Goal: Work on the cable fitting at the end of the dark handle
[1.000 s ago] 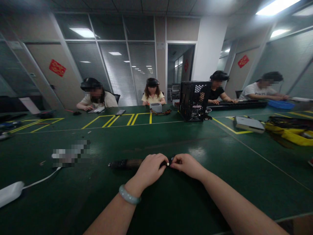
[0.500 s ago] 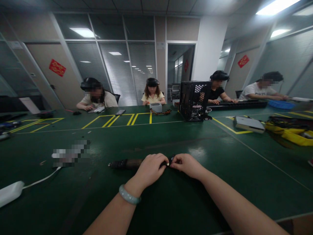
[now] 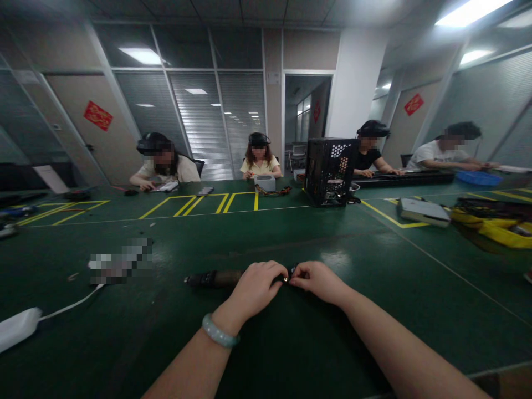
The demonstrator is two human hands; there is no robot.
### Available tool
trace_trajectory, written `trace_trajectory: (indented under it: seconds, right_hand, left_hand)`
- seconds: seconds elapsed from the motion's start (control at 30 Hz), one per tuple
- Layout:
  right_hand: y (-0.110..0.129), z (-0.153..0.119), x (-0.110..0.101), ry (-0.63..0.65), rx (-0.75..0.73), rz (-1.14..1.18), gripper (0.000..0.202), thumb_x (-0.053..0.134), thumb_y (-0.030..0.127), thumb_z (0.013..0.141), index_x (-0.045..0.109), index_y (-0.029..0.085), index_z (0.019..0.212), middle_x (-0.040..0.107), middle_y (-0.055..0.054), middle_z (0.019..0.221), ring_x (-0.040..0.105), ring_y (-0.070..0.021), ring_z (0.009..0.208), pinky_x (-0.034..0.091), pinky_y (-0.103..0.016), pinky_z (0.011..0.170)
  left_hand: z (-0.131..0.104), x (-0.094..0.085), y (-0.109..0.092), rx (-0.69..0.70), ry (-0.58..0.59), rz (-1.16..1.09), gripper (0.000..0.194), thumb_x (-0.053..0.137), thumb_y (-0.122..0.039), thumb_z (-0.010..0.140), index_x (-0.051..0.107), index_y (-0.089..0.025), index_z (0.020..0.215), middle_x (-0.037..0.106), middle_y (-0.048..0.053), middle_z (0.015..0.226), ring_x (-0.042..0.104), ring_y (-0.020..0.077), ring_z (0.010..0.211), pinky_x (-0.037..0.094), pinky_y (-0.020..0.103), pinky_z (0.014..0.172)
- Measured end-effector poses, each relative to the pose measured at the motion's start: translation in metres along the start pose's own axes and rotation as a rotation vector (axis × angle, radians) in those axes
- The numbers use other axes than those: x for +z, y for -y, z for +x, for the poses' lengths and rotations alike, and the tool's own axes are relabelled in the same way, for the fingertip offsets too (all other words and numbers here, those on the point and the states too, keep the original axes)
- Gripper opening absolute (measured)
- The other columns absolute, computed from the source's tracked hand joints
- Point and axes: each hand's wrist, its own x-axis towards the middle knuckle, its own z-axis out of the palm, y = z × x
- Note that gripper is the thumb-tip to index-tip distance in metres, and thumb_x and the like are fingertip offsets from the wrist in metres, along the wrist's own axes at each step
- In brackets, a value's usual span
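Observation:
On the green table lies a long, dark cylindrical tool (image 3: 226,279), black at its narrow left end and brownish along the middle. My left hand (image 3: 258,282) is closed over its right part, fingers curled, hiding that end. A small shiny brass-coloured piece (image 3: 285,280) shows at the left fingertips, in the narrow gap between both hands. My right hand (image 3: 318,281) is pinched, thumb against fingers, right beside that piece. Something dark shows just behind the right fingertips; what the pinch holds is too small to make out.
A black computer case (image 3: 332,172) stands ahead, with a grey metal box (image 3: 423,211) and a yellow tray of cables (image 3: 505,231) to the right. A blurred-out item (image 3: 120,260) and a white power strip (image 3: 19,330) with a cord lie left. Several people sit opposite.
Both hands hold almost the same place and grip. The shiny piece between the fingertips looks slightly different, as if turned a little. The dark tool stays put.

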Motion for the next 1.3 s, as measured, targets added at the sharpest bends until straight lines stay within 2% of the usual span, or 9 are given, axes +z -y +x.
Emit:
trace_trajectory:
  seconds: [0.13,0.7,0.87,1.3]
  right_hand:
    - [0.0000,0.0005,0.0005,-0.003,-0.006,-0.009,0.019,0.064,0.039,0.083,0.071,0.021,0.082,0.069,0.000,0.080,0.059,-0.0139,0.069,0.039,-0.023,0.060]
    - [0.0022,-0.0006,-0.0008,0.012,0.022,0.010,0.020,0.064,0.040,0.083,0.071,0.021,0.084,0.069,-0.001,0.084,0.060,-0.0153,0.074,0.042,-0.024,0.064]
    - [0.0016,-0.0003,-0.0003,0.013,0.027,0.001,0.020,0.063,0.040,0.083,0.071,0.021,0.085,0.069,-0.001,0.083,0.060,-0.0151,0.073,0.041,-0.024,0.063]
    - [-0.0004,0.0006,0.0004,0.013,0.022,-0.011,0.021,0.064,0.040,0.083,0.070,0.021,0.085,0.069,0.000,0.081,0.059,-0.0147,0.071,0.041,-0.024,0.062]
  left_hand:
    - [0.0006,-0.0002,-0.0009,0.004,-0.011,-0.011,0.018,0.052,-0.021,0.090,0.059,-0.027,0.105,0.061,-0.001,0.113,0.056,0.0189,0.103,0.041,0.034,0.090]
    - [-0.0003,0.0013,-0.0003,-0.047,0.024,-0.010,0.020,0.048,-0.031,0.094,0.057,-0.028,0.112,0.060,-0.001,0.116,0.056,0.0190,0.105,0.041,0.036,0.094]
    - [0.0004,0.0042,0.0004,-0.082,-0.013,-0.012,0.020,0.050,-0.031,0.093,0.055,-0.027,0.111,0.062,0.000,0.110,0.057,0.0194,0.101,0.042,0.037,0.092]
    - [0.0010,-0.0002,-0.0031,-0.057,-0.003,0.001,0.020,0.048,-0.032,0.093,0.059,-0.026,0.109,0.062,0.001,0.112,0.057,0.0197,0.103,0.042,0.036,0.092]
